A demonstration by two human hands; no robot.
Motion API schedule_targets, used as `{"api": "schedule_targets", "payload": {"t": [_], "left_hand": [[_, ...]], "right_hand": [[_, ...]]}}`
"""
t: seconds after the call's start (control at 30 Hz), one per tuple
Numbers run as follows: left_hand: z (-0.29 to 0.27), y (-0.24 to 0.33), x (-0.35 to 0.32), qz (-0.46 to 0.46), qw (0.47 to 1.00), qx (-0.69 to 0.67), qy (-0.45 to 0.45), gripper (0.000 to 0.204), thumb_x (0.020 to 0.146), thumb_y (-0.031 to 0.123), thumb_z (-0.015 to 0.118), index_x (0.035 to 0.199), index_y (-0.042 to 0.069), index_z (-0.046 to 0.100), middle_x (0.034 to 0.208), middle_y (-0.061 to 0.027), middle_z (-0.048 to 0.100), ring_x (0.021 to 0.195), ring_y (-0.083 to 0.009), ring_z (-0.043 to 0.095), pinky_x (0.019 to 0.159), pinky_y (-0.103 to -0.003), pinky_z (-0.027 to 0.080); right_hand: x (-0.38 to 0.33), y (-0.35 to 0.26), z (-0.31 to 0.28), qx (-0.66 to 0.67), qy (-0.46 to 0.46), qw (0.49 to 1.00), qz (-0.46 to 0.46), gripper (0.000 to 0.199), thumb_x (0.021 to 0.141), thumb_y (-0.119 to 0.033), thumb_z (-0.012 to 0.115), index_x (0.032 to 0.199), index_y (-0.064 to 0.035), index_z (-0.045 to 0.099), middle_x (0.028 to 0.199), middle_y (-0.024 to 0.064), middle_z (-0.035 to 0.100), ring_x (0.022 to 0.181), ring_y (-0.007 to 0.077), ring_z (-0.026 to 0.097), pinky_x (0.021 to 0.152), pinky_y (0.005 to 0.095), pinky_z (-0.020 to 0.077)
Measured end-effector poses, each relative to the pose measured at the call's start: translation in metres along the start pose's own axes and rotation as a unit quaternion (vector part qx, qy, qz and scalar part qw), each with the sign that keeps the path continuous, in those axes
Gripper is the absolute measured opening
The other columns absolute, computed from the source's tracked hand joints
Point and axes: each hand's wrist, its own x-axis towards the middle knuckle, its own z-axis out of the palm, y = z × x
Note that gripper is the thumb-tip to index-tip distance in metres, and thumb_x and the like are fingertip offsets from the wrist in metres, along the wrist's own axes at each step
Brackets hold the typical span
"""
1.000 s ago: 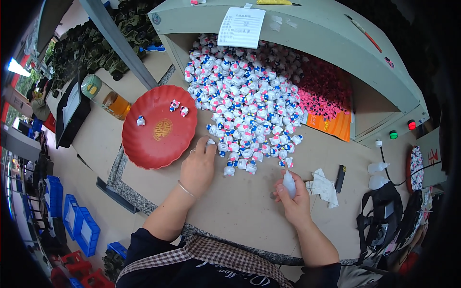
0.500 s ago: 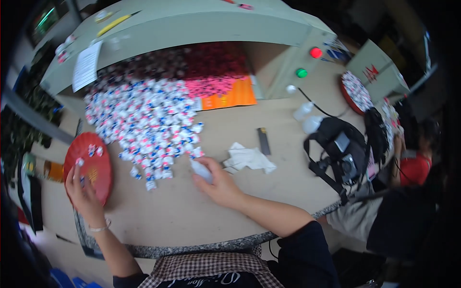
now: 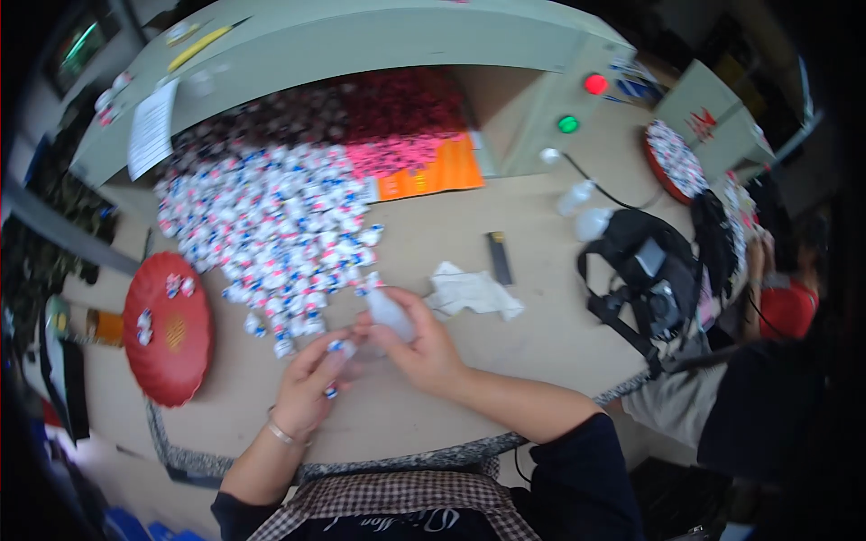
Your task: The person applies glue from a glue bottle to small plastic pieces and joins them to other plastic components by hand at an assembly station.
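Note:
My right hand (image 3: 426, 350) is closed around a small translucent white squeeze bottle (image 3: 390, 316). Close beside it, my left hand (image 3: 305, 386) pinches small white pieces with blue and pink parts; one white piece (image 3: 336, 346) shows at its fingertips and another blue-and-white piece (image 3: 331, 391) by its palm. The hands nearly meet, and the fingertips are partly blurred. Just beyond them spreads a big heap of similar white, blue and pink pieces (image 3: 271, 216). A red scalloped plate (image 3: 180, 370) at the left carries a few of these pieces.
Under the grey-green shelf (image 3: 361, 54) lie pink pieces (image 3: 392, 158) and an orange sheet (image 3: 451, 171). A white cloth (image 3: 474, 293) and a dark flat bar (image 3: 499, 258) rest right of the heap. Farther right are a black strapped bag (image 3: 631, 261), clear bottles (image 3: 591, 224) and a co-worker.
My left hand has moved from the red plate to beside my right hand and now holds pieces. White pieces now show on the plate where that hand was. The squeeze bottle stays in my right hand.

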Motion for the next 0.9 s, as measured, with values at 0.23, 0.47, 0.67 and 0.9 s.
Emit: {"api": "schedule_targets", "payload": {"t": [0.23, 0.47, 0.67, 0.9], "left_hand": [[-0.009, -0.008, 0.0, -0.017, 0.993, -0.114, -0.006, 0.033, 0.086, 0.017, 0.051, 0.116, 0.005, 0.047, 0.097, -0.0019, 0.056, 0.077, -0.0092, 0.055, 0.056, -0.018, 0.042], [-0.009, -0.002, -0.003, -0.021, 0.997, 0.074, -0.033, 0.029, 0.086, 0.014, 0.052, 0.114, 0.006, 0.047, 0.097, -0.0031, 0.058, 0.076, -0.0093, 0.057, 0.056, -0.02, 0.044], [-0.027, -0.006, 0.001, -0.039, 0.994, -0.087, -0.055, 0.032, 0.086, 0.014, 0.051, 0.116, 0.008, 0.047, 0.11, -0.0053, 0.055, 0.075, -0.0071, 0.055, 0.056, -0.019, 0.043], [-0.027, -0.007, -0.002, -0.021, 0.981, -0.187, -0.044, 0.033, 0.086, 0.011, 0.05, 0.119, 0.01, 0.046, 0.108, -0.0036, 0.055, 0.085, -0.0087, 0.056, 0.06, -0.017, 0.043]], "right_hand": [[0.0, -0.004, 0.003, -0.074, -0.07, 0.995, -0.024, 0.039, 0.085, 0.001, 0.044, 0.121, 0.0002, 0.027, 0.104, 0.0153, 0.052, 0.096, 0.0207, 0.056, 0.082, 0.0319, 0.0457], [-0.003, -0.004, 0.005, -0.191, -0.089, 0.977, -0.02, 0.037, 0.084, 0.002, 0.046, 0.119, 0.0, 0.032, 0.102, 0.0151, 0.054, 0.097, 0.0213, 0.056, 0.081, 0.0313, 0.0463], [0.01, -0.032, -0.005, -0.012, -0.019, 0.99, 0.141, 0.028, 0.085, -0.01, 0.051, 0.111, -0.002, 0.042, 0.09, 0.0113, 0.059, 0.065, 0.0092, 0.055, 0.053, 0.0219, 0.0452], [0.01, -0.066, -0.017, 0.007, -0.078, 0.986, 0.145, 0.019, 0.084, -0.01, 0.048, 0.098, -0.0044, 0.037, 0.081, 0.0144, 0.058, 0.054, 0.0122, 0.054, 0.047, 0.0226, 0.0448]]}}
